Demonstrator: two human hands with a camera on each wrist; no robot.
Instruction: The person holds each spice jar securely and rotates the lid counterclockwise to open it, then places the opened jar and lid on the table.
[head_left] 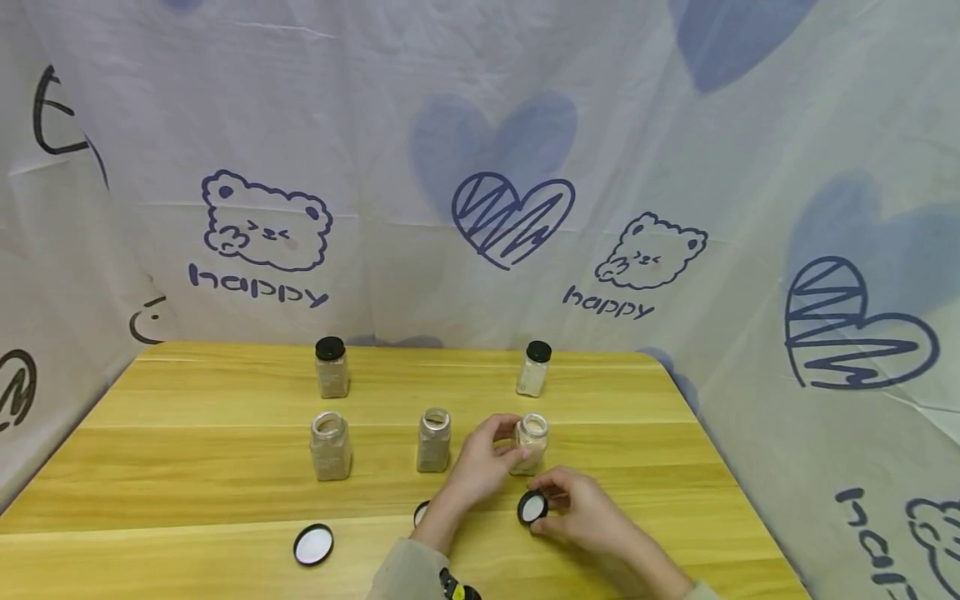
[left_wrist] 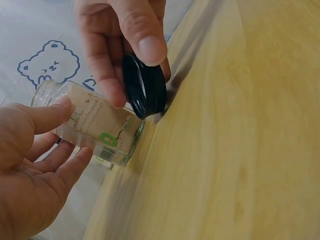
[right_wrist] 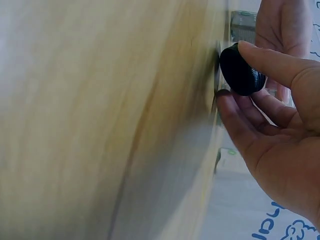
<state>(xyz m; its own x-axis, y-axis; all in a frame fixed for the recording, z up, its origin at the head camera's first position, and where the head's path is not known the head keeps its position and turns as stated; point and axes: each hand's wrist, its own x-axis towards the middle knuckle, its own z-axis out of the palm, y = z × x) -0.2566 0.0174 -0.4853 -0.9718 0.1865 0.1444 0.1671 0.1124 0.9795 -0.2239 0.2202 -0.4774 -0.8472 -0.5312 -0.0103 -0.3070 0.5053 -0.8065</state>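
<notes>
My left hand (head_left: 480, 465) grips an uncapped glass jar (head_left: 531, 454) standing upright on the table, with thumb and fingers on its sides. In the left wrist view the jar (left_wrist: 97, 120) shows pale powdery contents and printed lettering with a green mark. Just in front of the jar, my right hand (head_left: 587, 510) pinches a black screw lid (head_left: 533, 507) by its rim, tilted on edge so that its white inside faces the head camera. The lid (right_wrist: 239, 70) is apart from the jar's mouth, low by the tabletop.
Two more uncapped jars stand to the left, one (head_left: 433, 442) near the left hand and another (head_left: 330, 450) farther off. Behind are two black-capped jars (head_left: 332, 368). A loose lid (head_left: 313, 545) lies at the front left; another (head_left: 421, 513) is partly behind the left forearm.
</notes>
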